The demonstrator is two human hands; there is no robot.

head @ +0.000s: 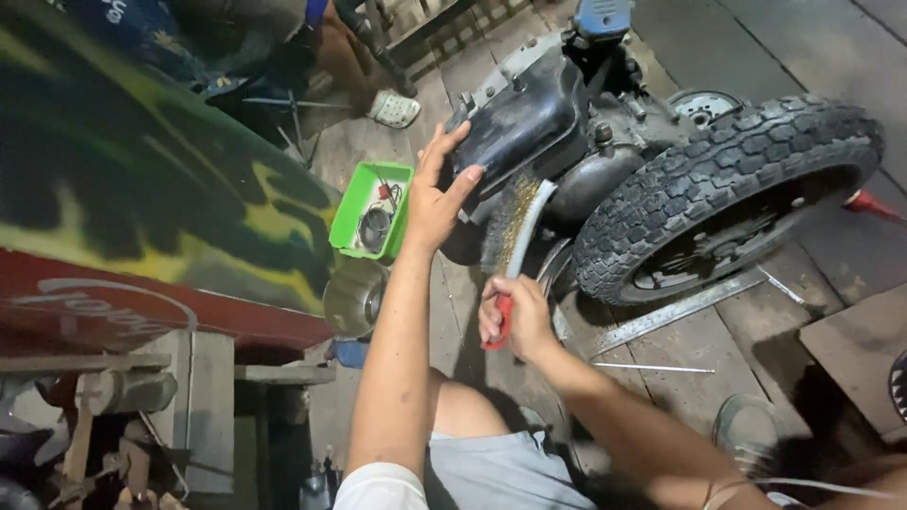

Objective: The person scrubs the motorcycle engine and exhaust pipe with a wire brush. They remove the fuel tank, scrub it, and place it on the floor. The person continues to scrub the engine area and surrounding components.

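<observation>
Our right hand (515, 316) is clamped on the red handle of a wire brush (520, 236), brassy bristles against the grimy black engine cover (515, 118); our left hand (436, 194) lies spread on that cover, beside the knobby tyre (718, 184).

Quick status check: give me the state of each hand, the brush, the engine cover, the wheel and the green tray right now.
left hand: open, palm pressed on the black engine cover.
right hand: closed around the wire brush's red handle.
wire brush: upright, bristles against the engine casing.
black engine cover: dusty, mounted on the engine.
rear tyre: fitted, knobbly tread, tilted.
green tray: on the floor, holding small parts.
</observation>
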